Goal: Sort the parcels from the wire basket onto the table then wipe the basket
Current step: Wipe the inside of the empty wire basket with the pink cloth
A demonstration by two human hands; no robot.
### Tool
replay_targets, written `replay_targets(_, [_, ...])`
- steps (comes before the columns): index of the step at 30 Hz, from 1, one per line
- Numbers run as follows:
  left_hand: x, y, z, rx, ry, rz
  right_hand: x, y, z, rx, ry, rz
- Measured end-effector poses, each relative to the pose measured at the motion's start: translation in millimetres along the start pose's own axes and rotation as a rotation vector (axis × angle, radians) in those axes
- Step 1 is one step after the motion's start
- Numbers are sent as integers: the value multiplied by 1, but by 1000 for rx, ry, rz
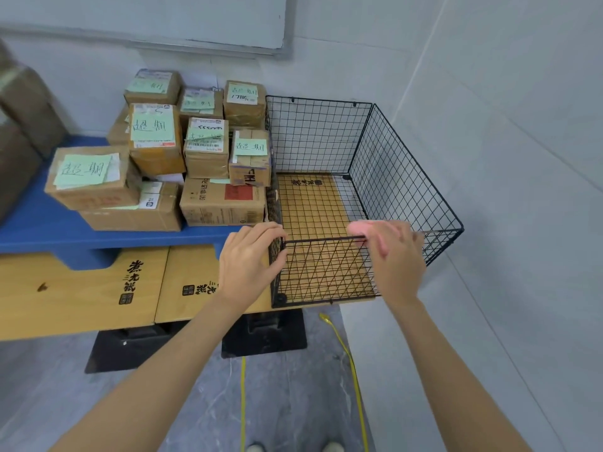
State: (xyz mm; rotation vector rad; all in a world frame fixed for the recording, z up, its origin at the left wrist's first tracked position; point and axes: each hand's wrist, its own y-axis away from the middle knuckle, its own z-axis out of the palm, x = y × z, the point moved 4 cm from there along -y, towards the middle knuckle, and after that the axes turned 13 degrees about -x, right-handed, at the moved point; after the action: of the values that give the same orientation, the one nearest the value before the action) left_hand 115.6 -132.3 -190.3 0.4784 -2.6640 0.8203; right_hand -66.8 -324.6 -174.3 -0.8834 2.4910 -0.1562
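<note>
Left hand (249, 257) gripping near-left corner of wire basket (404, 177), right hand (398, 259) pinching pink cloth (360, 229) on its near rim

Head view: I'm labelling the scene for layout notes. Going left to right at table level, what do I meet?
Stacked labelled parcels → left hand gripping the wire basket at its near corner → pink cloth → right hand holding that cloth.
</note>
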Motion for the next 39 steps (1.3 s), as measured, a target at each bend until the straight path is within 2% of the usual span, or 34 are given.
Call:
replay_targets(3, [3,1,1,13,8,-23,24,-9,-12,42,-49,123])
replay_targets(6, [5,2,1,22,25,-61,10,-8,-10,60,-63,180])
replay_targets(11, [12,-1,1,8,47,-114,-57,20,16,20,-54,-135])
replay_targets(16, [19,-14,-2,-90,147,-113,-30,8,1,-19,18,-258])
replay_targets(19, [28,-26,2,-127,135,-122,18,-6,-17,-22,-28,-121])
replay_targets(22, [28,-33,10,-133,150,-209,51,-15,-27,0,-81,35])
replay_targets(25, [22,-28,21,-182,271,-247,54,-16,-24,12,-130,77])
replay_targets(30, [23,-25,30,-153,380,-285,21,-5,-14,46,-190,7])
replay_targets(32, [27,-25,32,-114,384,-303,-9,4,-6,71,-160,-93])
replay_targets(34, [29,-24,34,-87,360,-301,-33,13,7,11,-161,-152])
replay_targets(37, [28,-22,35,-77,332,-290,-33,13,12,14,-173,-198])
replay_targets(39, [27,-22,36,-75,331,-295,-22,10,4,15,-111,-301])
